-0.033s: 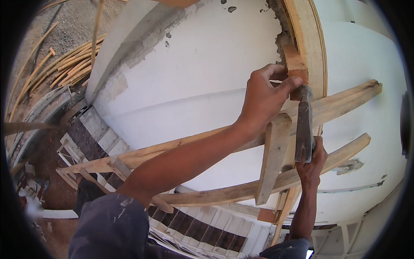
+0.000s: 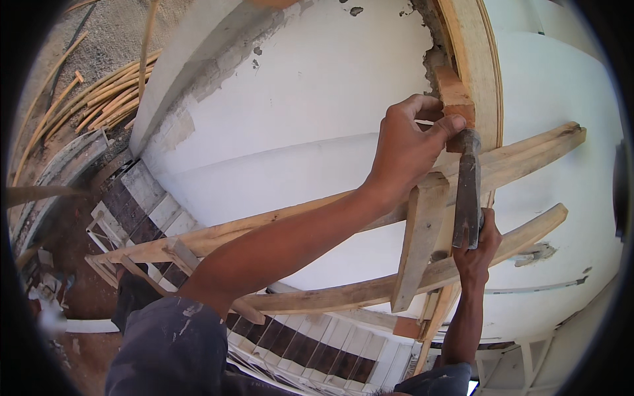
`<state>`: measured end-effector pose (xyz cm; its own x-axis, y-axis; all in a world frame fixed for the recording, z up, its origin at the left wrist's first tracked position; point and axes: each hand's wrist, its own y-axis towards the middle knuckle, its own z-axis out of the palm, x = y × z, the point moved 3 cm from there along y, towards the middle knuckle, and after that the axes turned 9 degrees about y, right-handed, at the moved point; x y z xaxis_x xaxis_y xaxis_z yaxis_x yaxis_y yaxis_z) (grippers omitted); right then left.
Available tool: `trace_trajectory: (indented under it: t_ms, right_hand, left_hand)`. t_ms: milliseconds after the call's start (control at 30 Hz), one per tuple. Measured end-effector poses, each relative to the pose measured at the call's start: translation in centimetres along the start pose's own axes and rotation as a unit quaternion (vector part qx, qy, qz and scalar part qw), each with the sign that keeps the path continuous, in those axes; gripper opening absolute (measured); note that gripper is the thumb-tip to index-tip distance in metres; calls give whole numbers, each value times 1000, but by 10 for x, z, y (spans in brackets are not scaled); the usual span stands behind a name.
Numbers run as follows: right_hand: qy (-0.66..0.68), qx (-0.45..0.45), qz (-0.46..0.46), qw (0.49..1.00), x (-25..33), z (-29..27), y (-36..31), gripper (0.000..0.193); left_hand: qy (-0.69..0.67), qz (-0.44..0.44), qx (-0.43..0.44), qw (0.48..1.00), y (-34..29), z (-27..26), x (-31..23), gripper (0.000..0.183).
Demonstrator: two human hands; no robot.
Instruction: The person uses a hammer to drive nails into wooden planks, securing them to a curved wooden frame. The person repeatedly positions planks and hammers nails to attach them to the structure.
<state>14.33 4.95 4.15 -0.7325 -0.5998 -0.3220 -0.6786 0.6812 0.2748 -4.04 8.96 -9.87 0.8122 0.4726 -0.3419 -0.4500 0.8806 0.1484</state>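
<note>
My left hand (image 2: 411, 138) is closed in a pinch on a short wooden block (image 2: 452, 92), thumb at its lower end. The block lies against the edge of a pale wooden door frame (image 2: 477, 66), beside the broken plaster edge of the wall. Below it, my right hand (image 2: 477, 249) is wrapped round the handle of a claw hammer (image 2: 468, 195), mostly hidden behind the metal head. The hammer's striking face is at the block's lower end, close to my left thumb; I cannot tell whether they touch. Its forked claw points down towards me.
A wooden ladder (image 2: 317, 290) with a broad rung (image 2: 420, 241) slants below my arms. White wall (image 2: 297, 99) stands behind, with chipped plaster along its edges. Thin wooden poles (image 2: 109, 105) lie in a pile at far left. Dark-and-white steps (image 2: 310, 350) show far below.
</note>
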Motion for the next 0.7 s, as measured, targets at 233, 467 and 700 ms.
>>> trace_trajectory:
  t_ms: [233, 467, 700]
  right_hand:
    - [174, -151, 66, 971, 0, 9, -47, 49]
    - [494, -216, 322, 778, 18, 34, -114, 54]
    - [545, -225, 301, 749, 20, 51, -126, 56]
  left_hand:
    - [69, 3, 4, 998, 9, -6, -1, 35]
    - [85, 8, -1, 996, 9, -9, -4, 36]
    - [45, 29, 2, 999, 12, -6, 3, 61]
